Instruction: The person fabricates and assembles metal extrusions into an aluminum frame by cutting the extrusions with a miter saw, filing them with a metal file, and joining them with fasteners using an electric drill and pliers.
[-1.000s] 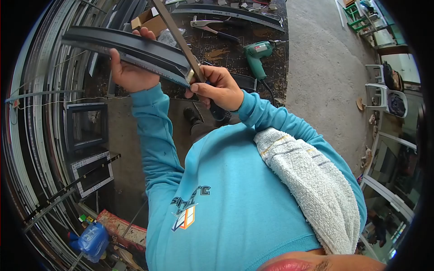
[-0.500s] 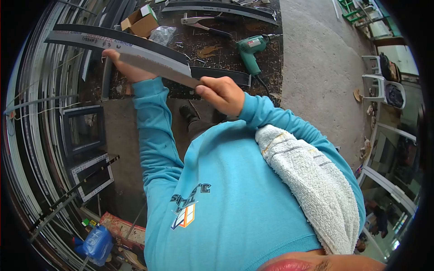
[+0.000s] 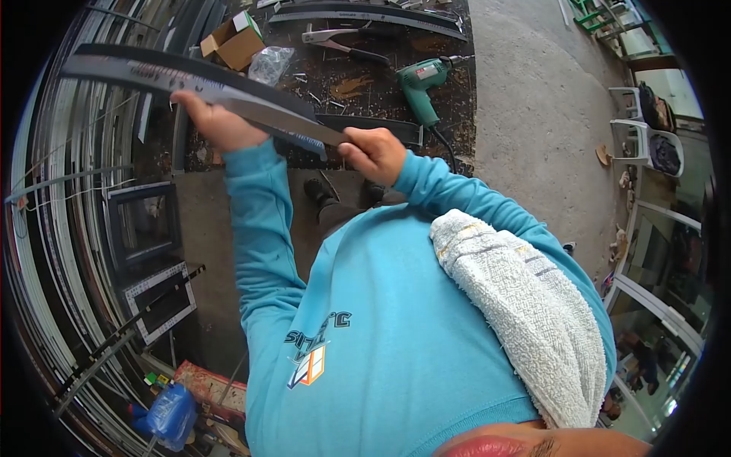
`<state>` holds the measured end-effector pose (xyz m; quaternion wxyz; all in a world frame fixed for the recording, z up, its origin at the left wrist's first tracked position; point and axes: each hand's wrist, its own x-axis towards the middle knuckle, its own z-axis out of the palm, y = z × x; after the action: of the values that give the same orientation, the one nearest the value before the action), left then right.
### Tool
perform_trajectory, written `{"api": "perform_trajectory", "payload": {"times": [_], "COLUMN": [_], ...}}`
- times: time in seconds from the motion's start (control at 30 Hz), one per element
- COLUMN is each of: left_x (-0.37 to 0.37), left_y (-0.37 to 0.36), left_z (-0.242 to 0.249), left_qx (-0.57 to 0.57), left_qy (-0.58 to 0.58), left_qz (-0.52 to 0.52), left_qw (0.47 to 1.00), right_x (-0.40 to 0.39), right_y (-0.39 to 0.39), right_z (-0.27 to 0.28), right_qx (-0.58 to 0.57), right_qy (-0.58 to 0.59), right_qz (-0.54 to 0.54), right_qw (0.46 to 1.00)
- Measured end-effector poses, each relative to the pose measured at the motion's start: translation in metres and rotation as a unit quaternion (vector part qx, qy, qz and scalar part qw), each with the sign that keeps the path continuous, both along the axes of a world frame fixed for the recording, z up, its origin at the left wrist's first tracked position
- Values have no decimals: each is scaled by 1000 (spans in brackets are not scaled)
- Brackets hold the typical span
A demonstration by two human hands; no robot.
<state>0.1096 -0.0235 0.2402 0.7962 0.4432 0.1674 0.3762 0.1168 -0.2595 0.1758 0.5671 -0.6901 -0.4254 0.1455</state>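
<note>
My left hand (image 3: 217,126) is closed on a long dark aluminum profile (image 3: 129,65), its thumb along the near side and its other fingers mostly hidden. Printed lettering runs along the profile's pale face, blurred by motion. A thin grey strip of film (image 3: 282,118) stands away from that face. My right hand (image 3: 375,154) pinches the strip's right end between thumb and curled fingers. Both hands are above the near edge of a dark, scuffed workbench (image 3: 358,99).
A green power drill (image 3: 422,87) with a cord lies on the bench's right side. Locking pliers (image 3: 343,46), another profile (image 3: 365,14), an open cardboard box (image 3: 232,42) and a clear plastic bag (image 3: 270,65) lie farther back. Long profiles (image 3: 61,266) are racked at left.
The profile and my left hand have shifted slightly, and the profile's right end is lower, showing blue print below the strip. My right hand has moved a little right with the film.
</note>
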Motion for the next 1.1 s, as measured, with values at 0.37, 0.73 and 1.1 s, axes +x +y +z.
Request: {"api": "perform_trajectory", "payload": {"times": [0.37, 0.73, 1.1], "left_x": [-8, -38, -74], "left_y": [-6, -29, -69], "left_z": [11, -54, -161], "left_qx": [-14, 89, 259], "left_qy": [44, 15, -8], "left_qz": [28, -25, -108], "left_qw": [999, 996, 960], "right_x": [8, 34, 80], "right_y": [15, 19, 77], "right_z": [25, 26, 135], "right_qx": [10, 138, 303], "right_qy": [36, 298, 246], "right_qz": [-6, -40, 50], "right_qw": [999, 944, 919]}}
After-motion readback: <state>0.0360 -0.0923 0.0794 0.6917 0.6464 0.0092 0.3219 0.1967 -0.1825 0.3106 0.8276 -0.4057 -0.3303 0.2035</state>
